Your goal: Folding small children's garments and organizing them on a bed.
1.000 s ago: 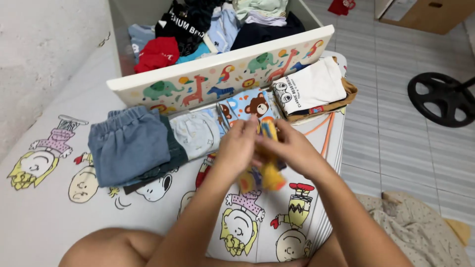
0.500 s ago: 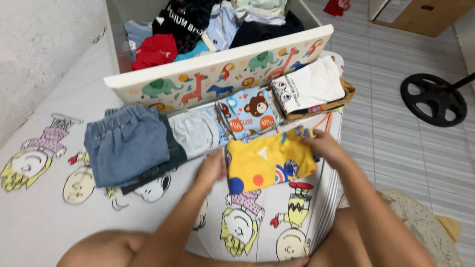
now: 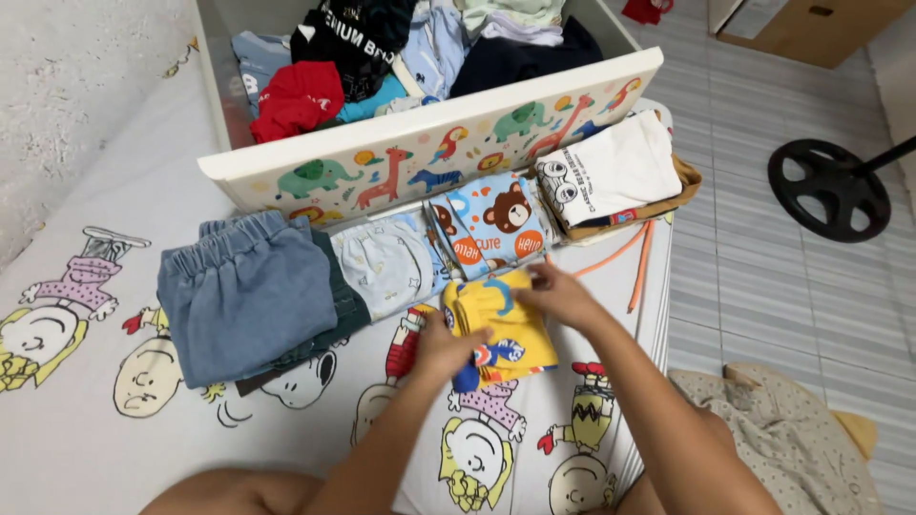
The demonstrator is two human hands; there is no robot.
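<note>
Yellow garment: a small yellow child's garment (image 3: 498,329) with coloured shapes printed on it lies folded on the cartoon-print bed sheet (image 3: 114,420), right in front of you and just below the row of folded clothes.
Left hand: your left hand (image 3: 447,351) rests on the lower left part of the yellow garment, fingers (image 3: 474,338) bent over its edge and pressed onto the cloth.
Right hand: your right hand (image 3: 561,296) lies on the garment's upper right corner, fingers (image 3: 527,299) curled down and pinching the yellow fold.
Bear-print piece: a folded light-blue piece with a brown bear and orange circles (image 3: 491,227) sits just above the yellow garment, nearly touching it.
Pale blue piece: a folded pale blue patterned garment (image 3: 389,262) lies left of the bear print.
Denim shorts: folded blue denim shorts with an elastic waist (image 3: 246,294) rest on darker clothes further left, well apart from your hands.
White shirt: a folded white shirt with a cartoon face (image 3: 609,172) tops a brown piece at the bed's right edge, with orange cords (image 3: 637,262) trailing below it.
Drawer: an open white drawer with an animal-print front (image 3: 429,143) stands behind the row, filled with loose clothes, among them a red garment (image 3: 298,95).
Floor: the grey tiled floor (image 3: 754,286) to your right carries a round black fan base (image 3: 828,189), a beige patterned cushion (image 3: 792,439) and a cardboard box (image 3: 811,29).
</note>
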